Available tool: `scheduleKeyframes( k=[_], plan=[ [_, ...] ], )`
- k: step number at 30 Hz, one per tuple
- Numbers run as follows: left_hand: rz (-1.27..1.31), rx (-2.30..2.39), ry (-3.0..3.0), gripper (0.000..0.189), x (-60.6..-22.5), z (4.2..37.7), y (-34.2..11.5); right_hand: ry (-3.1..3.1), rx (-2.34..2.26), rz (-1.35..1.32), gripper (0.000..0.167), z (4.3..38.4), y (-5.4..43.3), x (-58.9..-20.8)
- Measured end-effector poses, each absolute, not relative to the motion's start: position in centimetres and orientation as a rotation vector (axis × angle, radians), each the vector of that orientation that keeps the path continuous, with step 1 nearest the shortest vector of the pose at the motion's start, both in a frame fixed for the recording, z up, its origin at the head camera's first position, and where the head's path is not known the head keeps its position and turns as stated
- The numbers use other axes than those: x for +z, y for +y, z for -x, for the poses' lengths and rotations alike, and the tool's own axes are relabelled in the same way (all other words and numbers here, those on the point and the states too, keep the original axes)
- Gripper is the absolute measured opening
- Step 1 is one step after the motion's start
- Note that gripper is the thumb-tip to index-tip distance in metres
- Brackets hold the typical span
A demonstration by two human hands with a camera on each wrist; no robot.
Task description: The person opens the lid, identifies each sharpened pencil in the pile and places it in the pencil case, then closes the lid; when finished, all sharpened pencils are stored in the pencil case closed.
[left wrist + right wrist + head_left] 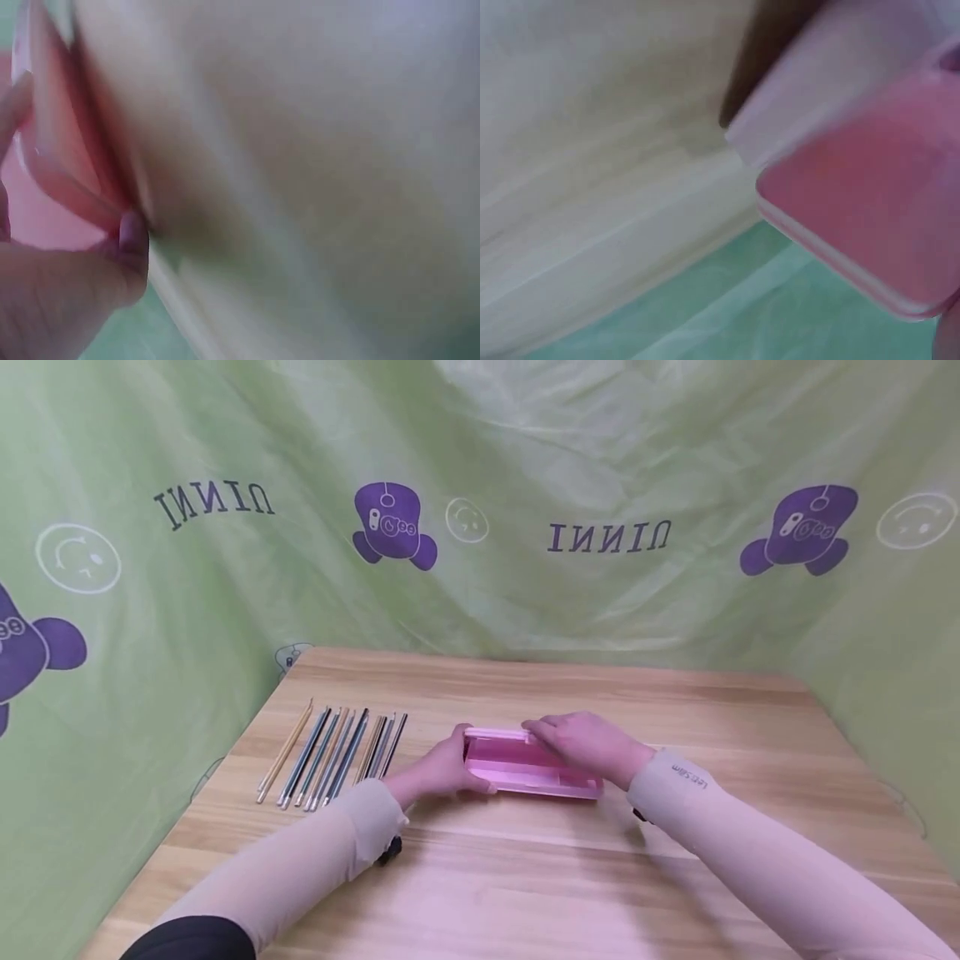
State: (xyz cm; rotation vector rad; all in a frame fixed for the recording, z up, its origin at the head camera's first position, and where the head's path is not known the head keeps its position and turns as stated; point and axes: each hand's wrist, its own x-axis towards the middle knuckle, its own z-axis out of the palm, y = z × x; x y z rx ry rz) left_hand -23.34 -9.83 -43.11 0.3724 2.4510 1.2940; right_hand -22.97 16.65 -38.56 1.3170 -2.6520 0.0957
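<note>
A pink plastic pencil case [517, 774] lies on the table with its lid [497, 734] raised part way along the far side. My left hand [446, 766] grips the left end, thumb at the near edge and fingers at the far edge. From the right, my right hand [588, 743] holds the lid, fingers over its upper edge and palm covering the right part. In the right wrist view the lid [862, 202] stands angled from the paler lower tray [825, 82]. The left wrist view shows the thumb [133, 244] against the case's rounded corner.
Several pencils [337, 760], some blue, some black and some wood-coloured, lie side by side on the wooden table [525, 885] left of the case. A green curtain [510, 593] with purple figures hangs behind and beside the table.
</note>
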Motion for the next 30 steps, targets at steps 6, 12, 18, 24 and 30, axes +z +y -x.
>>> scheduleKeyframes(
  k=[6, 12, 18, 24, 30],
  plan=[
    [-0.414, 1.318, 2.545, 0.133, -43.9, 22.7, -9.9, -2.626, 0.135, -1.005, 0.010, 25.0, 16.1, -38.2],
    [-0.447, 1.050, 2.659, 0.108, -43.4, 22.1, -10.3, -2.922, 0.313, -0.633, 0.028, 27.0, 16.1, -38.8],
    [-0.500, 0.875, 2.701, 0.101, -43.1, 22.2, -10.7, -2.972, 0.510, -0.560, 0.041, 27.6, 17.5, -40.7],
    [-0.496, 0.804, 2.741, 0.093, -43.3, 23.0, -11.6, -2.803, 0.555, -0.680, 0.047, 25.0, 19.2, -39.9],
    [-0.465, 0.782, 2.757, 0.095, -43.3, 23.2, -12.5, -2.926, 0.485, -0.618, 0.047, 21.4, 19.2, -40.1]
  ],
)
